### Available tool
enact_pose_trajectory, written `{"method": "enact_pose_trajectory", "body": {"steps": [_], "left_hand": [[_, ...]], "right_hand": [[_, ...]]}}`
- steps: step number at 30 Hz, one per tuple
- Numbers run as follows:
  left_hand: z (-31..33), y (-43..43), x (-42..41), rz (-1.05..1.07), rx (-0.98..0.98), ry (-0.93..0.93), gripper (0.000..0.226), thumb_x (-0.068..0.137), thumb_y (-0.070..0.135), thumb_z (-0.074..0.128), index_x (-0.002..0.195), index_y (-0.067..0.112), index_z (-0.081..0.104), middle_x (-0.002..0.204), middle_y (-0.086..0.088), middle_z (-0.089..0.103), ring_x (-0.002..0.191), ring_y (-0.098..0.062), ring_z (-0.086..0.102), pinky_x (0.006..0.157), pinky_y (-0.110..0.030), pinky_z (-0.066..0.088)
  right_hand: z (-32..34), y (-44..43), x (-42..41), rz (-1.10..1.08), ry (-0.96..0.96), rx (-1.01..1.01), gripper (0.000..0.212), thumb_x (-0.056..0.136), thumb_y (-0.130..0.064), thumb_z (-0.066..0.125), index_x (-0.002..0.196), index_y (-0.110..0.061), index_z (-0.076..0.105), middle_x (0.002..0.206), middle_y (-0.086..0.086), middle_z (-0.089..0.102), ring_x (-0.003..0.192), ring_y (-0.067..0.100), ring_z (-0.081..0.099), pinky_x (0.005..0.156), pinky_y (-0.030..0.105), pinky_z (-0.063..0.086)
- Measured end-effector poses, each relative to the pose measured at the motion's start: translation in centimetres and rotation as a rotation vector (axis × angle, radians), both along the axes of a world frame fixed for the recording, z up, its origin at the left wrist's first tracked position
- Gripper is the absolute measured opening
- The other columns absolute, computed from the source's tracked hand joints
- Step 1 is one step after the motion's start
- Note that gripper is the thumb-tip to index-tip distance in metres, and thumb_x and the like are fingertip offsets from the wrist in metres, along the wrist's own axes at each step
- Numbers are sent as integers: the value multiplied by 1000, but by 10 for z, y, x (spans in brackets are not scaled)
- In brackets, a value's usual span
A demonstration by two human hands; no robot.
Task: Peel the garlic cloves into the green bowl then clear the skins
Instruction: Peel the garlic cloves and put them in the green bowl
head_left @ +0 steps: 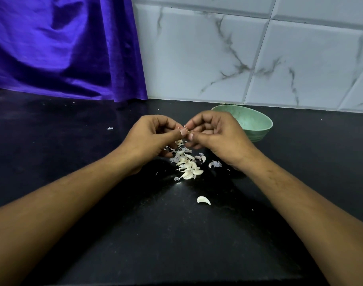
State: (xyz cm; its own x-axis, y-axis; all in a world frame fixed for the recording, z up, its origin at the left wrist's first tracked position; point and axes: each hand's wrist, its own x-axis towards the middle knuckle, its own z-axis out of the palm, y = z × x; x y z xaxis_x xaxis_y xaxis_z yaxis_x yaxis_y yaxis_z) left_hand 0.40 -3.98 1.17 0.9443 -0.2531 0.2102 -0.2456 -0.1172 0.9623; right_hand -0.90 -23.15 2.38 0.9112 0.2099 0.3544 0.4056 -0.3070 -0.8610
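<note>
A round green bowl (pixel 257 122) is set on the black counter (pixel 73 151), near the wall and just behind the right hand (pixel 215 135). Its inside wall looks pale and speckled. Its bottom is hidden by the hand, so what is in it cannot be told.

A small garlic clove (pixel 185 129) is held up over the counter, between the two hands. It is pinched by the curled fingers and thumb of the left hand (pixel 153 137) and by those of the right hand. Most of it is covered by the fingertips.

A heap of cloves (pixel 187 166) is seen on the counter under the hands. They are white, smooth and curved, with pointed ends. Thin, papery skins (pixel 215 164) are mixed in and scattered beside the heap. One lone clove (pixel 203 200) is left closer to the person, apart from the heap. A tiny scrap of skin (pixel 110 128) is seen far off to the left.

The counter is dark and shiny with small flecks. A shiny purple cloth (pixel 63 48) with soft folds is hung at the back left. The wall is covered with white tiles (pixel 238 58) with grey veins.
</note>
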Motion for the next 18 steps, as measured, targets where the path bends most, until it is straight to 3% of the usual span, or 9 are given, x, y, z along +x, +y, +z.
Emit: {"method": "enact_pose_trajectory", "body": {"steps": [4, 12, 15, 18], "left_hand": [[2, 1, 0, 14, 3, -41, 13, 90, 20, 79, 93, 7, 76, 74, -2, 71, 67, -10, 64, 60, -29, 58], [4, 3, 0, 4, 1, -84, 13, 89, 16, 79, 92, 5, 76, 72, 1, 73, 68, -10, 65, 60, -26, 58], [5, 4, 0, -6, -3, -112, 10, 89, 15, 79, 90, 6, 76, 74, -2, 74, 69, -11, 65, 62, -27, 58], [6, 5, 0, -26, -26, -158, 9, 88, 13, 79, 90, 6, 75, 86, -19, 74, 77, -18, 66, 65, -31, 61]], "right_hand": [[0, 3, -3, -34, -8, 39, 9, 90, 0, 75, 98, -4, 72, 84, 21, 75, 72, 25, 77, 64, 28, 61], [3, 4, -7, -71, 12, 10, 3, 92, -4, 73, 94, -3, 75, 81, 15, 77, 76, 27, 78, 76, 43, 64], [5, 6, -11, -70, 54, 80, 4, 91, 2, 69, 92, 2, 73, 80, 16, 77, 71, 27, 77, 70, 38, 63], [9, 10, -16, -55, 125, 197, 8, 93, 5, 64, 87, 2, 70, 74, 16, 74, 62, 23, 74, 64, 36, 63]]}}
